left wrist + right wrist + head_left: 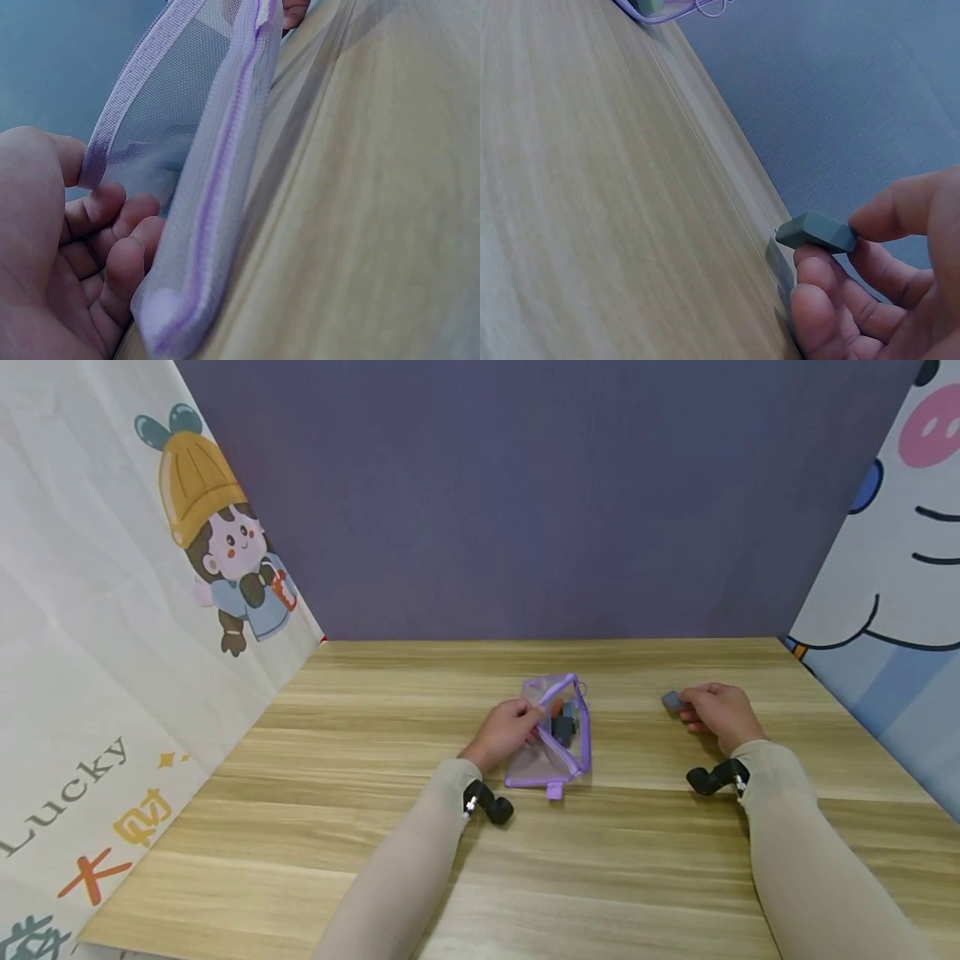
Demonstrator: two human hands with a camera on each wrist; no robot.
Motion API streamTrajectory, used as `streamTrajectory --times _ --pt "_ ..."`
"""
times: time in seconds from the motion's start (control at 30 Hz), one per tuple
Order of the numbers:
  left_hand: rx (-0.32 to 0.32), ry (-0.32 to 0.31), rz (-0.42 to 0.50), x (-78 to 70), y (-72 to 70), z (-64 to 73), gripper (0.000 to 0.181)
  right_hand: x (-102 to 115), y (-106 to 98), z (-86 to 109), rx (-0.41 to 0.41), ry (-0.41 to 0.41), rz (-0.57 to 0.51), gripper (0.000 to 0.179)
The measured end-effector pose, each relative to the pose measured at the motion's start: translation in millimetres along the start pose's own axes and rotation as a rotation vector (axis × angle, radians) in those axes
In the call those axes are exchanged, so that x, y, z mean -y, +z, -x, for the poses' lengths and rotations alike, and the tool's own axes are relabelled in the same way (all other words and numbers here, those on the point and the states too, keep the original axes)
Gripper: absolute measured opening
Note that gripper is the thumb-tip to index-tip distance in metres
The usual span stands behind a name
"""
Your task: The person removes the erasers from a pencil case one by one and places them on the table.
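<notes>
My left hand (504, 732) pinches the upper rim of a mesh zipper pouch (538, 766) with purple trim, holding its mouth open. In the left wrist view, thumb and forefinger grip the purple edge band (112, 124), and the other fingers curl beside the mesh. Inside the pouch lie a dark block (562, 732), an orange piece (557, 707) and other small pieces. To the right of the pouch, my right hand (726, 712) pinches a small grey-green eraser (819, 231) with slanted ends between thumb and fingers, just above the table.
The wood-grain table (337, 735) runs back to a dark blue-grey panel (525, 502). Printed cloths with cartoon figures hang at the left (90, 568) and right (885, 610). A purple tab (554, 791) sticks out from the pouch's near end.
</notes>
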State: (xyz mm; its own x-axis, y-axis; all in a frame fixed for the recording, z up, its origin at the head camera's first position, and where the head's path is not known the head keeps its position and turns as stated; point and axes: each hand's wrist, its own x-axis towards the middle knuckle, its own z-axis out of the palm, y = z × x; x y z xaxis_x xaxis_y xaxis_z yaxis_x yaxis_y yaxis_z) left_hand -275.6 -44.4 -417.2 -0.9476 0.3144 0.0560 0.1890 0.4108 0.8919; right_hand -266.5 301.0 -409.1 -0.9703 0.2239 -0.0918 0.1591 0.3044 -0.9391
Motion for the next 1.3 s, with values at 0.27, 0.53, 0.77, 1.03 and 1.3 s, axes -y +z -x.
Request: streamTrajectory --times 0.27,0.53,0.77,1.03,1.3 --pt "0.008 0.009 0.003 1.4 -0.6 -0.3 0.033 -3.2 0.6 -4.0 -0.014 -0.007 0.028 0.046" --pt "0.011 0.003 0.007 -0.7 -0.9 1.1 0.033 -5.8 -1.4 -5.2 -0.012 -0.017 0.024 0.045" --pt "0.008 0.011 -0.001 -0.2 -0.2 0.3 0.032 -2.2 -3.7 -1.8 -0.001 0.015 0.013 0.047" --pt "0.007 0.009 -0.004 0.1 0.0 0.2 0.032 0.2 -4.3 0.6 -0.014 0.033 0.013 0.046" --pt "0.007 0.004 0.003 -1.1 0.1 1.4 0.032 -0.3 -2.7 0.4 -0.016 0.032 0.021 0.047"
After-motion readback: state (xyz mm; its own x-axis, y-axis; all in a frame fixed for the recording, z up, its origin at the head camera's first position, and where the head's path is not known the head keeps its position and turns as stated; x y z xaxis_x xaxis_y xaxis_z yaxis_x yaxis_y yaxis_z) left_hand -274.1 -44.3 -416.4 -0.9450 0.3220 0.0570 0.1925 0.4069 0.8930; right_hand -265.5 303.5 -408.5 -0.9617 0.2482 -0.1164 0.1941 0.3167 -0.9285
